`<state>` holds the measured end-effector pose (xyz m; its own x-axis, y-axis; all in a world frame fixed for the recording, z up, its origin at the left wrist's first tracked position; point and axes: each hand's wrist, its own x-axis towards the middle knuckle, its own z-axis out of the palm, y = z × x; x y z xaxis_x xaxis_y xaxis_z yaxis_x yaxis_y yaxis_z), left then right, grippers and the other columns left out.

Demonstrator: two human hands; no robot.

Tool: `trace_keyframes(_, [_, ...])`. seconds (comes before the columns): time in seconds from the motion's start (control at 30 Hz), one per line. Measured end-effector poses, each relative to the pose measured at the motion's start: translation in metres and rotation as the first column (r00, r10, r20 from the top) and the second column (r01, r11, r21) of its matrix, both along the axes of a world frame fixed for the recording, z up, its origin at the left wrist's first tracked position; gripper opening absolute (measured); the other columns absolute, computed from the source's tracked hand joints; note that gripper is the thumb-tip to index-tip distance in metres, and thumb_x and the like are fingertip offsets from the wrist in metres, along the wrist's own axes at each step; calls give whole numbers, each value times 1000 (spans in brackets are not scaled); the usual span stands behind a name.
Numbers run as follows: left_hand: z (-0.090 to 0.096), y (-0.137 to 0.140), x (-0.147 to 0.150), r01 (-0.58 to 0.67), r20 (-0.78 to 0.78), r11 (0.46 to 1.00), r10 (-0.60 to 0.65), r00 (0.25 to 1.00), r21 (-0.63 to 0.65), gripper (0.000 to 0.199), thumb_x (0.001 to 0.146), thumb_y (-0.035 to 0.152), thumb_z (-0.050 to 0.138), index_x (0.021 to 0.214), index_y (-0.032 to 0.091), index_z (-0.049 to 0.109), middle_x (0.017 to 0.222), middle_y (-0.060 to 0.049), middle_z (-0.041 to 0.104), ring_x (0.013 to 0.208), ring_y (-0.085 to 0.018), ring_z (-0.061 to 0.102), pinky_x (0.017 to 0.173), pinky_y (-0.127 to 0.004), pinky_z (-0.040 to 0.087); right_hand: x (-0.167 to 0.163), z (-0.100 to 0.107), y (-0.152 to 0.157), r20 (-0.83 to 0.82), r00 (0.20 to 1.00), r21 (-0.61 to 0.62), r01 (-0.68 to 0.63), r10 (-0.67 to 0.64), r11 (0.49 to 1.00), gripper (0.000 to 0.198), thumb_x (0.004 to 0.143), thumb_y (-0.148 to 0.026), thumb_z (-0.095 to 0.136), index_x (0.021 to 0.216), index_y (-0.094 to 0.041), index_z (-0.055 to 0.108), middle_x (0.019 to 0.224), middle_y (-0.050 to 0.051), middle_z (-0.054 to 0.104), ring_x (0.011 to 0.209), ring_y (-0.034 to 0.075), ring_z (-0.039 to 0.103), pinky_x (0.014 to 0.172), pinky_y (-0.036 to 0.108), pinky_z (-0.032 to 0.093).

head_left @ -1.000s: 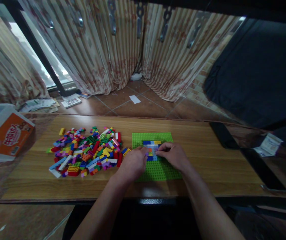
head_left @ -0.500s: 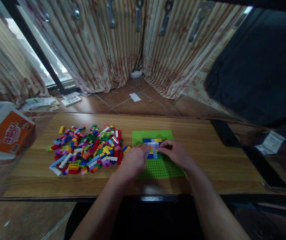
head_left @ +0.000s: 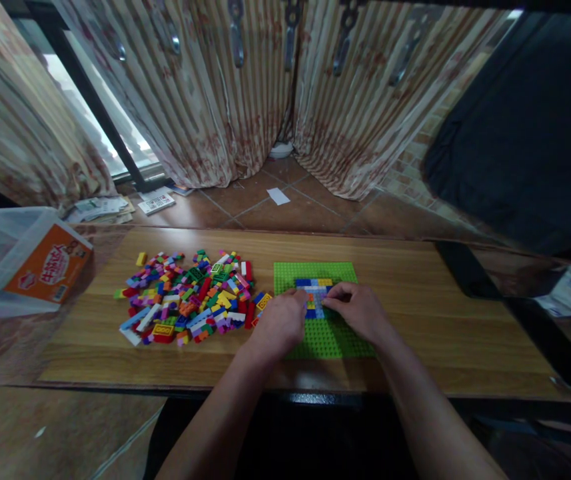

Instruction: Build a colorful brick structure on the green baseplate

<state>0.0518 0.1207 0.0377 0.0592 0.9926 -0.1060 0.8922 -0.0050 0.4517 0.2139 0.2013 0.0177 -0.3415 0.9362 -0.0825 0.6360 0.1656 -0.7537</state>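
A green studded baseplate (head_left: 315, 343) lies on the wooden table. Near its middle is a flat block of toy bricks (head_left: 314, 284) in blue, light blue, yellow, lavender and orange. My left hand (head_left: 284, 321) is closed at the block's left edge and covers part of it; whatever its fingertips hold is hidden. From the other side my right hand (head_left: 358, 308) reaches in, thumb and forefinger pinched together at the block's right edge. Anything between those fingertips is too small to make out.
Left of the baseplate spreads a heap of loose, many-coloured bricks (head_left: 190, 300) on the wooden table (head_left: 395, 260). A clear plastic tub (head_left: 5, 230) with an orange label stands at the far left. Dark flat strips (head_left: 470, 270) run along the table's right end.
The whole view has shifted, so everything sits slightly farther right. Both hands stay at the brick block, with hardly any movement against the baseplate.
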Motion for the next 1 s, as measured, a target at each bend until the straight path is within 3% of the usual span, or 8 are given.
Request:
trace_keyframes(0.23, [0, 0, 0, -29, 22, 999, 29, 999, 16, 25, 93, 20, 36, 98, 16, 60, 95, -9, 68, 83, -21, 64, 74, -31, 49, 13, 1, 7, -79, 994, -64, -76, 71, 995, 20, 75, -39, 63, 74, -20, 71, 75, 4, 72, 72, 21, 64, 71, 35, 46])
trace_keyframes(0.43, [-5, 1, 7, -24, 17, 999, 23, 1000, 37, 23, 92, 20, 37, 100, 16, 59, 95, -9, 67, 82, -22, 64, 72, -32, 50, 18, -5, 12, -78, 996, -35, 50, -53, 998, 24, 75, -41, 62, 72, -20, 71, 70, 4, 71, 67, 21, 63, 65, 33, 46])
trace_keyframes(0.63, [-6, 3, 9, -32, 40, 999, 31, 999, 37, 23, 93, 18, 37, 102, 16, 59, 97, -9, 66, 83, -20, 64, 74, -31, 49, 19, -2, 13, -60, 996, 30, 63, -61, 998, 28, 78, -42, 57, 72, -18, 71, 72, 5, 71, 69, 20, 62, 66, 32, 44])
trace_keyframes(1.0, [-2, 6, 9, -35, 44, 999, 34, 998, 26, 23, 93, 20, 41, 105, 17, 60, 102, -8, 66, 87, -20, 64, 79, -31, 49, 31, 4, 18, -243, 947, 10, 219, -210, 976, 31, 75, -46, 58, 73, -16, 67, 63, 1, 63, 60, 14, 53, 58, 27, 38])
